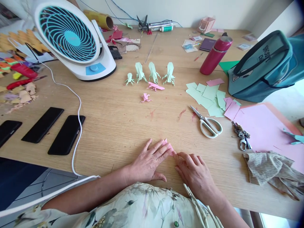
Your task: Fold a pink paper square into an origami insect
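Note:
A small folded piece of pink paper [168, 146] lies on the wooden table near its front edge. My left hand [152, 160] rests flat over part of it, fingers stretched out and pressing it down. At the paper's right corner, my right hand [193, 169] has its fingers curled, with the thumb and forefinger pinching the tip. Farther back stand several pale green folded-paper figures [154, 72] with thin legs. Two pink paper figures sit in front of them: a longer one [155, 86] and a smaller one [145, 98].
White-handled scissors [210, 126] lie to the right, beside green paper pieces [206, 96], keys [241, 136] and a crumpled cloth [270, 167]. A red bottle [216, 53] and teal bag [258, 69] stand behind. Leftward are a fan [71, 38], its white cable [79, 126] and black phones [66, 134].

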Action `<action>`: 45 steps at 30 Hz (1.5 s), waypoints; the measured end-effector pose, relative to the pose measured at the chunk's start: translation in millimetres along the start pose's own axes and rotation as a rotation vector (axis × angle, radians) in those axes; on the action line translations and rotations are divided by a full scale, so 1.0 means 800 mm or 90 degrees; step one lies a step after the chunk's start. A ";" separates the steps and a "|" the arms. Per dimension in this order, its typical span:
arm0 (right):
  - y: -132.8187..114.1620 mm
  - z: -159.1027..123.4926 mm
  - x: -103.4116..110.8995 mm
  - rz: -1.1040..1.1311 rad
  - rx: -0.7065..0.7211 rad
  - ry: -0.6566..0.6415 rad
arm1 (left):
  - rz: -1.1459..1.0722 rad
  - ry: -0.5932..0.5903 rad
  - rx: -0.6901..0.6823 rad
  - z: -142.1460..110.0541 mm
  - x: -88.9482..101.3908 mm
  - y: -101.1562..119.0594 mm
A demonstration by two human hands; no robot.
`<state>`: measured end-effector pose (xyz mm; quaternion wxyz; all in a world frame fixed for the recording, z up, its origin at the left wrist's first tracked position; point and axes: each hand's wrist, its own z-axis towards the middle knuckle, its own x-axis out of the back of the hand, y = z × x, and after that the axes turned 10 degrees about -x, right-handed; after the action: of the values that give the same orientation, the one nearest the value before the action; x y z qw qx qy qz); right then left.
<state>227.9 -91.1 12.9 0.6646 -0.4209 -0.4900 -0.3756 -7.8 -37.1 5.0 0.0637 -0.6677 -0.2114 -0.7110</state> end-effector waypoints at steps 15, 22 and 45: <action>-0.001 -0.009 -0.019 -0.008 -0.005 0.071 | 0.011 0.002 0.019 0.000 -0.003 0.006; -0.004 -0.011 -0.018 -0.017 -0.006 0.071 | -0.036 0.001 0.029 -0.001 -0.002 0.007; -0.045 -0.015 -0.054 -0.117 -0.109 0.089 | -0.009 0.057 0.039 -0.003 -0.010 0.014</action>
<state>189.0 -111.4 -24.2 0.6214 -0.4026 -0.4451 -0.5036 -5.0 -50.0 -0.6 0.0885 -0.6314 -0.2343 -0.7339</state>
